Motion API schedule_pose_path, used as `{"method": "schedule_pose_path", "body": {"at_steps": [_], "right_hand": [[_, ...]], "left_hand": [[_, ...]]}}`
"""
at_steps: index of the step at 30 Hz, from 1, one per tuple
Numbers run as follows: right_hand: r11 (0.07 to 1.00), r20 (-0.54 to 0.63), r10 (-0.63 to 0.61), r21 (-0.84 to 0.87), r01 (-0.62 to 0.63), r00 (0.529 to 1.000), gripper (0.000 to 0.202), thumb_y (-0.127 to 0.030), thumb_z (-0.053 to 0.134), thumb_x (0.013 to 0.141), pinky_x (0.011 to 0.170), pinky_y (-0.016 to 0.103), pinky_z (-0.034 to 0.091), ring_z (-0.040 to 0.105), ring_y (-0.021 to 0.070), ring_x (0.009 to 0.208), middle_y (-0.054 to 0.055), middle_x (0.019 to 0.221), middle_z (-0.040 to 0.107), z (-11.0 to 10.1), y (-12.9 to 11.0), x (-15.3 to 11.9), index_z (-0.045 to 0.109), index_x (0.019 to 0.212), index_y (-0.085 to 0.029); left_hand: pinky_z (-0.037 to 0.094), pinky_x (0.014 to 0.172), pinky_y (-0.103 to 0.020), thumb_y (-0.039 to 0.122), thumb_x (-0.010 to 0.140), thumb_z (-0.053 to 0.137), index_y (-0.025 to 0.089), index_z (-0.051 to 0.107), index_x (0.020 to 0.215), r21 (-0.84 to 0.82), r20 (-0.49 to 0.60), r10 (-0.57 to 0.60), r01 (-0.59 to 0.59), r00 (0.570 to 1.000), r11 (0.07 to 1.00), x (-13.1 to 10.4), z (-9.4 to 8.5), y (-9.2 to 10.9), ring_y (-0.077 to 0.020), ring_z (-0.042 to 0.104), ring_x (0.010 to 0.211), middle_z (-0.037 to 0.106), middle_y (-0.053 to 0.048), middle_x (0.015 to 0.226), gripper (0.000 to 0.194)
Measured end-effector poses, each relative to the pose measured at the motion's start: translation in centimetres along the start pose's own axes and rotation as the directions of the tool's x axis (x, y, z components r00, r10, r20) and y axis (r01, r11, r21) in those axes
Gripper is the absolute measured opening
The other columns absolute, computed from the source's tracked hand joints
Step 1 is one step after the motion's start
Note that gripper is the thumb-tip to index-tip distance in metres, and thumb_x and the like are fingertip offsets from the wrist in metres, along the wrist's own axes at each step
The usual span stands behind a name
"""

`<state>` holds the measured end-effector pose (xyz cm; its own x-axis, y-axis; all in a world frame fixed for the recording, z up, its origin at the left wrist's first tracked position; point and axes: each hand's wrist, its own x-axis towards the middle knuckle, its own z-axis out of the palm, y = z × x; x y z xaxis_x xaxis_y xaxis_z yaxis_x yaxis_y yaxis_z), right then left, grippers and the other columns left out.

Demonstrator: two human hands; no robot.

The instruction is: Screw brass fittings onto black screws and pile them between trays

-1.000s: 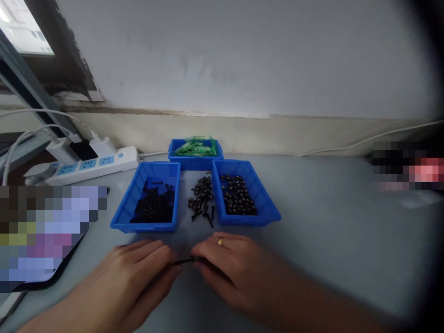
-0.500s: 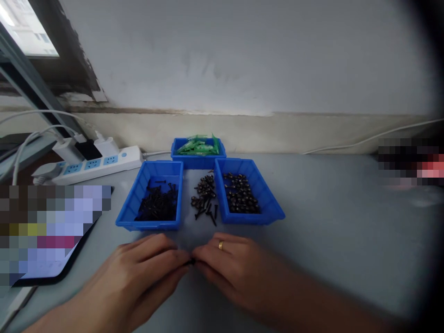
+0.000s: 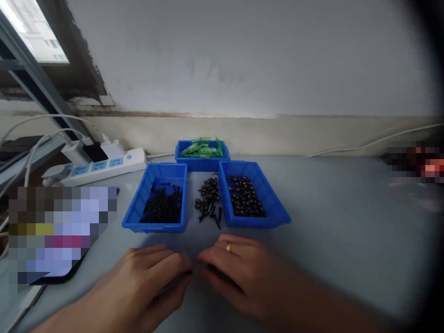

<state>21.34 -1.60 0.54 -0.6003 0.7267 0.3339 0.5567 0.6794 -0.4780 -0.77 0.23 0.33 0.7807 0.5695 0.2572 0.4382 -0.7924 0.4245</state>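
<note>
My left hand [image 3: 152,275] is closed in a pinch low over the table, a small dark bit just showing at its fingertips. Facing it, a narrow gap away, my right hand [image 3: 239,268] wears a gold ring and has thumb and fingers bent together; what lies between them is hidden. Beyond the hands is a loose pile of dark screws [image 3: 208,194], some with shiny heads. To its left stands a blue bin [image 3: 185,199] of black screws [image 3: 163,206]. On its right, another blue bin [image 3: 277,212] holds dark pieces with shiny round heads [image 3: 246,199].
A smaller blue bin [image 3: 203,163] with green plastic packets [image 3: 203,149] stands at the back by the wall. At left are a white power strip [image 3: 104,166] with plugs and cables, and a blurred-out tablet-like device [image 3: 65,236]. A pixelated object [image 3: 423,162] lies far right.
My fingertips were together around a small dark piece; now they are slightly apart. The whole view has shifted a little, so the things appear farther right.
</note>
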Motion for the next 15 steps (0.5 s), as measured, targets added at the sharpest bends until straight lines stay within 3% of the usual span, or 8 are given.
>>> {"method": "schedule_pose_path", "body": {"at_steps": [8,15], "right_hand": [[0.998,0.065,-0.051,-0.019,0.052,0.997,0.017,-0.015,0.052,0.095,0.062,0.022,0.042,0.057,0.0116,0.065,0.000,0.071,0.062,0.21,-0.08,-0.10,0.062,0.082,-0.014],[1.000,0.123,0.017,-0.010,-0.016,0.992,0.017,-0.017,0.053,0.095,0.061,0.022,0.042,0.058,0.0109,0.066,-0.001,0.072,0.061,0.35,-0.25,-0.10,0.060,0.080,-0.016]], "left_hand": [[0.042,0.050,-0.024,0.028,0.103,0.035,0.021,0.059,0.080,0.052,-0.003,0.013,-0.013,1.000,0.999,0.34,-0.30,0.56,-0.0128,0.057,0.058,0.059,0.003,0.067,0.033],[0.042,0.050,-0.021,0.027,0.101,0.041,0.021,0.058,0.075,0.032,-0.013,0.022,-0.022,1.000,0.999,0.68,-0.40,0.56,-0.0098,0.056,0.057,0.057,0.004,0.065,0.031]]}}
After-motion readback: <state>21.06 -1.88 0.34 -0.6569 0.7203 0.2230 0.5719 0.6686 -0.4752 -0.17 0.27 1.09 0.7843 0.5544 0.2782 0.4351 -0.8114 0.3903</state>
